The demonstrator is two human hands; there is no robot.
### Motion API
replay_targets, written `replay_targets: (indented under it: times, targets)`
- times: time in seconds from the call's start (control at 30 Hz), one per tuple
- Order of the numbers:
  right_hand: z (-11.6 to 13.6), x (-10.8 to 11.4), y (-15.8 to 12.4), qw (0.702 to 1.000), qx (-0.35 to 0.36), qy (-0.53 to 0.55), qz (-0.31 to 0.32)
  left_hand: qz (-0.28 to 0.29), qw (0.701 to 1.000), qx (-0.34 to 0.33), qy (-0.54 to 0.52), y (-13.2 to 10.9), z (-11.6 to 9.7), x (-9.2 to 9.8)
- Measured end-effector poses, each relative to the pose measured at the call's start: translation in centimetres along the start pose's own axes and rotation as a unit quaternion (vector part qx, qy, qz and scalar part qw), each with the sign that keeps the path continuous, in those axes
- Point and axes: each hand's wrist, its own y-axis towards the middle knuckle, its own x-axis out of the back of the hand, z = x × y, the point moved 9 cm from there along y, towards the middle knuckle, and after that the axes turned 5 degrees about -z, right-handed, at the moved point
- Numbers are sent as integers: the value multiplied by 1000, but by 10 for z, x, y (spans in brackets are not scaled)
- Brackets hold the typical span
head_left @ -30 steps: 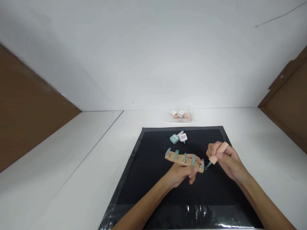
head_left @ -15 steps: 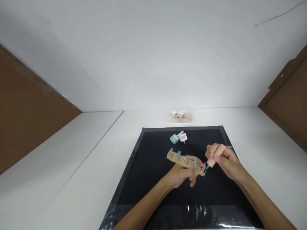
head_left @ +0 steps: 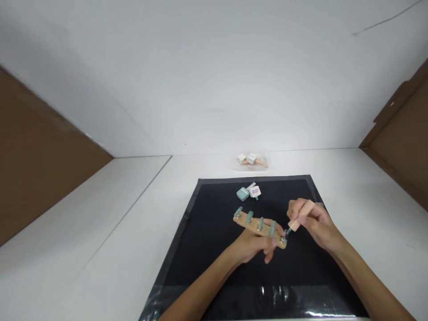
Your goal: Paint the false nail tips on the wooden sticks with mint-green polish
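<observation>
My left hand (head_left: 256, 245) is closed around a wooden nail display stand (head_left: 250, 225), held tilted above the black mat (head_left: 200, 249). Several false nails stand on it in a row, most of them coated green, such as the green false nail (head_left: 249, 217). Between the fingers of my right hand (head_left: 316, 223) is a nail polish brush with a peach-coloured cap (head_left: 302, 215). Its greenish tip touches, or nearly touches, the last nail at the stand's right end. That nail is partly hidden by the brush.
Farther back on the mat lie a teal bottle (head_left: 243, 193) and a white square piece with a purple mark (head_left: 255, 191). Behind the mat, a clear tray (head_left: 249, 168) holds white and peach-coloured items. Brown panels (head_left: 401, 133) flank the white table.
The brush tip has moved slightly up from the stand's right end onto the last nail. My left hand and the stand have barely shifted.
</observation>
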Motion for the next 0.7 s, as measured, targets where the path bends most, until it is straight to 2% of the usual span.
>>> replay_targets:
  times: [0.13, 0.47, 0.7]
  targets:
    - [1, 2, 0, 1000, 27, 3, 5, 17, 1000, -1, 3, 1, 4, 0]
    - [2, 3, 2, 998, 8, 44, -33, 27, 1000, 7, -11, -2, 3, -1]
    - [11, -12, 2, 995, 46, 61, 58, 31, 998, 2, -57, 1, 3, -1]
